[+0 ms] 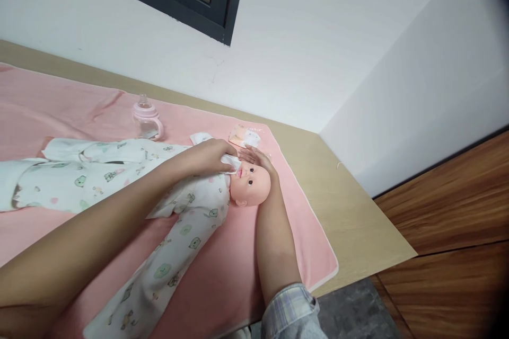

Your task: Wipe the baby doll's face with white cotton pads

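Note:
A baby doll (252, 190) in white pyjamas (131, 175) with green animal prints lies on its back, head to the right. Pinched in my left hand (210, 157) is a white wipe (230, 162), which touches the doll's face by the mouth and chin. My right hand (258, 158) curves along the crown of the head with its fingers stretched out, resting against it. Under the doll spreads a pink blanket (294, 222) with a pale edge.
A pink-lidded baby bottle (146, 119) with a handle stands behind the doll. A small packet of wipes (244, 136) lies beyond my hands, near a white cloth-like piece (201, 138). The wooden tabletop (350, 206) ends at the right, beside wood-grain panels (457, 196).

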Available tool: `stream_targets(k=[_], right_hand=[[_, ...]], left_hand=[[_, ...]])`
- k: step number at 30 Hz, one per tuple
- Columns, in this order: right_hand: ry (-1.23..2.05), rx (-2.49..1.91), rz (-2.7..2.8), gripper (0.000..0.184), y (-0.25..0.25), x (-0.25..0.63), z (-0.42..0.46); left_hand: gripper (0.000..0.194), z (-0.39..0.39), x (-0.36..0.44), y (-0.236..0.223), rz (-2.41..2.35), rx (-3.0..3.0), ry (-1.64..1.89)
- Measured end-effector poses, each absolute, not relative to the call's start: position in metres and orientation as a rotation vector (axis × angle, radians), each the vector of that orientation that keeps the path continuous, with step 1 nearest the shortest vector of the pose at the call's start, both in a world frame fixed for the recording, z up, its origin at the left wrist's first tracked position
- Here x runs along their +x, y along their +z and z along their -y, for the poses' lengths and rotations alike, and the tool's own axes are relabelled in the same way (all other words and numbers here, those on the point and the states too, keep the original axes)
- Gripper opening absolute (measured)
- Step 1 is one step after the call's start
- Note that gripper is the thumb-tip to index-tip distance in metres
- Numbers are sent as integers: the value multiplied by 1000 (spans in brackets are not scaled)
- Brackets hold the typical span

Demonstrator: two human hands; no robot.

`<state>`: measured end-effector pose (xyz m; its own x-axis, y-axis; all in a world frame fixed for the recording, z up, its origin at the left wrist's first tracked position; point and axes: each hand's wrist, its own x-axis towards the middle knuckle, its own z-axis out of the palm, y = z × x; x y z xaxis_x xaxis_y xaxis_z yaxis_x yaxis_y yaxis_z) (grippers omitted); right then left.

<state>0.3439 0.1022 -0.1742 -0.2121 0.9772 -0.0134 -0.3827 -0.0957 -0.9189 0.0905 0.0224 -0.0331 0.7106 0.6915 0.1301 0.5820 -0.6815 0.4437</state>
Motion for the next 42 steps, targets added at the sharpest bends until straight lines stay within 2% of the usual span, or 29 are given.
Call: stream_targets(k=[19, 25, 34, 42], right_hand=[[1526, -869, 1021, 31, -162, 338, -88], [1508, -891, 1029, 29, -163, 338, -89], [1501, -924, 1005, 28, -145, 331, -73], [1507, -909, 1010, 26, -147, 332, -76]], left_hand=[[24, -24, 99, -44, -1019, 2549, 672], [27, -26, 99, -42, -1005, 2516, 666], [22, -15, 97, -31, -803, 2425, 570], [30, -14, 102, -34, -777, 2464, 615]])
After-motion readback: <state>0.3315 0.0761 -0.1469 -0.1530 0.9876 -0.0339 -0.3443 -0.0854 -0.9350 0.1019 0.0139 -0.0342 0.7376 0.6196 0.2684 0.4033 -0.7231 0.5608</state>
